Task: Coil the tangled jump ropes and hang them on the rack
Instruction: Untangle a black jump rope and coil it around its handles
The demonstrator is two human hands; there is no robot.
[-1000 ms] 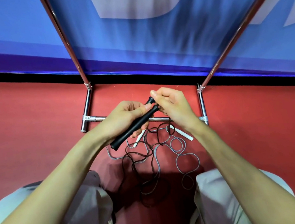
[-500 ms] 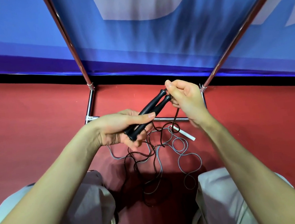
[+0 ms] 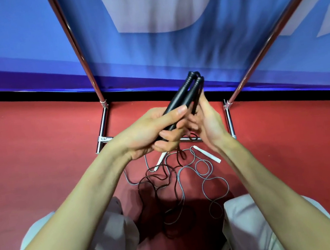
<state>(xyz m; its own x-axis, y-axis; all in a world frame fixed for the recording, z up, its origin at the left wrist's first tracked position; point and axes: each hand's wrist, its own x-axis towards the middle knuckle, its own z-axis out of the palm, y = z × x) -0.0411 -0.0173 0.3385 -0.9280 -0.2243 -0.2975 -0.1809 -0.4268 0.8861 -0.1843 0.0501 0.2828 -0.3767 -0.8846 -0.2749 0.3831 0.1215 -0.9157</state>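
Two black jump-rope handles [image 3: 185,94] lie side by side, pointing up and away from me. My left hand [image 3: 154,130] grips their lower ends, thumb across them. My right hand [image 3: 206,121] is against them from the right, fingers lying along the handles; its grip is partly hidden. The dark rope cord [image 3: 157,181] hangs from the handles to the red floor in loose loops. A grey rope [image 3: 207,174] with white handles [image 3: 207,154] lies tangled with it on the floor. The chrome rack [image 3: 79,52] stands just beyond.
The rack's base bars [image 3: 102,125] rest on the red floor [image 3: 38,163] against a blue banner wall [image 3: 170,50]. Its two uprights slant out to left and right. My knees in light trousers [image 3: 110,227] flank the rope pile.
The two black handles have swung up to point more steeply away from me. My right hand slid down from their tips to their lower part, beside my left hand.
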